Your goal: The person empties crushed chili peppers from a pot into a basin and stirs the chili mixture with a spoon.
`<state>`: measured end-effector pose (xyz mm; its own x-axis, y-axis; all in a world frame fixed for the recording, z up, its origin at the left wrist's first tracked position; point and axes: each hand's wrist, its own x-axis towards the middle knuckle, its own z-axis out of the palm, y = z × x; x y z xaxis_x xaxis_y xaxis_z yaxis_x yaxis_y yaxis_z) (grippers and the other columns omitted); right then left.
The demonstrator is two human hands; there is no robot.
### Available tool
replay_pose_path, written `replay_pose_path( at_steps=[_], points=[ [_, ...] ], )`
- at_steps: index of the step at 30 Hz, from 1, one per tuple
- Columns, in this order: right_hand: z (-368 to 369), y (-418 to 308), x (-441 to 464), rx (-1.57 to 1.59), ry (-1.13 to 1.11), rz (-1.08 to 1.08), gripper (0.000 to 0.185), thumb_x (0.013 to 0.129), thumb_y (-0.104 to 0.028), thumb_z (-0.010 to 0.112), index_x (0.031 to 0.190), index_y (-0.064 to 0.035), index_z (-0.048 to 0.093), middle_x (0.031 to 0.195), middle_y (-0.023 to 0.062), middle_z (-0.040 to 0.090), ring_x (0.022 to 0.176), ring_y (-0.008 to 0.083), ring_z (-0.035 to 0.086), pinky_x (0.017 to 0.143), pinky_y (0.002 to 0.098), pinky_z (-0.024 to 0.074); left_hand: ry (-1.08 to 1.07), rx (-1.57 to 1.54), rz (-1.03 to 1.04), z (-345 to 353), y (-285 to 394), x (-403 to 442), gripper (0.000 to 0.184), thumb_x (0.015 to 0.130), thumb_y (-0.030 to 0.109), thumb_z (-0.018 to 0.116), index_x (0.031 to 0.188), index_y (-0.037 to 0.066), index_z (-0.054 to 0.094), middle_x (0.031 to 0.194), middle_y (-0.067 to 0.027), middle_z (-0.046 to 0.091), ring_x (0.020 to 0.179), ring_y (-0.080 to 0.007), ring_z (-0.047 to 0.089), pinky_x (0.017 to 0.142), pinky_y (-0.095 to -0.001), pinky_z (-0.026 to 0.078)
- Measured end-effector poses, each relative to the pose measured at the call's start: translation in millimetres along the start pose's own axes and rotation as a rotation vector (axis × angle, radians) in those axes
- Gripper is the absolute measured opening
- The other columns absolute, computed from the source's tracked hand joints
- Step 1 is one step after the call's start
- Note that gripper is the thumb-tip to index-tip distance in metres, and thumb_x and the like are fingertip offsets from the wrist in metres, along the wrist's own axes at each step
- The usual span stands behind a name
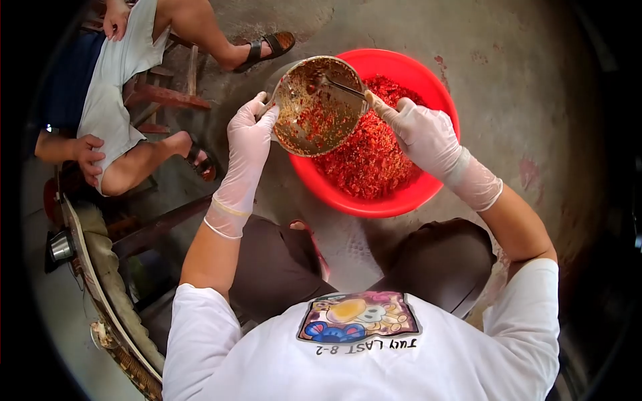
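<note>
My white T-shirt, a cartoon print on its front, fills the foreground on the near side of a red basin set on a concrete floor. Over the basin's far left rim, my gloved left hand grips a metal pot at its left side, fingers closed about the handle area, the mouth tipped toward me and seeds and red bits clinging inside. My gloved right hand, above the basin's right half, is closed on the handle of a spoon reaching into the pot. The pot looks stiff and fairly light with so little in it, though oily gloves could slip; the handle side offers the surest hold, a palm beneath steadying it. The spoon, thin and rigid, should handle best well up its shaft. Chopped red peppers in the basin look moist, soft and heavy in bulk. Left of the basin, another person sits.
</note>
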<state>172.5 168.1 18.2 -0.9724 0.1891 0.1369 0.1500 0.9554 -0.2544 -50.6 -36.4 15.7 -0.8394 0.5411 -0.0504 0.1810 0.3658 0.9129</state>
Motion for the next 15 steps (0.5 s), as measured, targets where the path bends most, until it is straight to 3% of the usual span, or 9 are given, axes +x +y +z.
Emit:
replay_pose_path(
  at_steps=[4, 6, 8, 10, 15],
  points=[
    [-4, 20, 21, -0.192, 0.055, -0.117, 0.057, 0.083, -0.010, 0.053, 0.138, -0.0223, 0.043, 0.078, 0.0093, 0.054, 0.063, 0.0231, 0.062, 0.050, 0.0359, 0.0501, -0.069, -0.033, -0.045, -2, 5, -1, 0.028, 0.088, 0.004, 0.062, 0.114, -0.005, 0.060, 0.101, -0.0027, 0.064, 0.082, -0.0040, 0.054, 0.075, -0.0197, 0.045],
    [-3, 25, 15, -0.179, 0.002, -0.076, 0.061, 0.081, -0.006, 0.053, 0.138, -0.0219, 0.042, 0.077, 0.0102, 0.056, 0.064, 0.0242, 0.062, 0.050, 0.0366, 0.0502, -0.039, -0.135, -0.043, -4, 0, 1, 0.021, 0.087, 0.004, 0.064, 0.105, -0.006, 0.062, 0.093, -0.0016, 0.063, 0.078, -0.0039, 0.052, 0.074, -0.0197, 0.044],
    [0, 13, -8, -0.053, -0.161, -0.004, 0.065, 0.077, -0.003, 0.053, 0.138, -0.0211, 0.041, 0.076, 0.0113, 0.058, 0.064, 0.0253, 0.063, 0.050, 0.0379, 0.0498, -0.012, -0.194, -0.053, -8, 1, 2, 0.015, 0.086, 0.003, 0.065, 0.098, -0.006, 0.062, 0.090, -0.0016, 0.063, 0.076, -0.0039, 0.051, 0.073, -0.0197, 0.044],
    [-1, -1, -20, 0.081, -0.241, -0.071, 0.064, 0.076, -0.003, 0.054, 0.137, -0.0197, 0.043, 0.075, 0.0125, 0.058, 0.062, 0.0271, 0.062, 0.051, 0.0396, 0.0486, 0.005, -0.214, -0.084, -6, 5, 0, 0.011, 0.086, 0.003, 0.064, 0.092, -0.006, 0.062, 0.092, -0.0027, 0.064, 0.077, -0.0041, 0.051, 0.073, -0.0197, 0.044],
    [-6, -4, 2, 0.383, -0.041, 0.007, 0.053, 0.084, -0.002, 0.051, 0.135, -0.0150, 0.047, 0.081, 0.0165, 0.061, 0.062, 0.0315, 0.059, 0.058, 0.0391, 0.0490, -0.116, -0.383, -0.176, -12, -1, 6, 0.005, 0.088, 0.002, 0.062, 0.090, -0.002, 0.063, 0.093, -0.0051, 0.066, 0.076, -0.0061, 0.056, 0.071, -0.0213, 0.047]
  ],
)
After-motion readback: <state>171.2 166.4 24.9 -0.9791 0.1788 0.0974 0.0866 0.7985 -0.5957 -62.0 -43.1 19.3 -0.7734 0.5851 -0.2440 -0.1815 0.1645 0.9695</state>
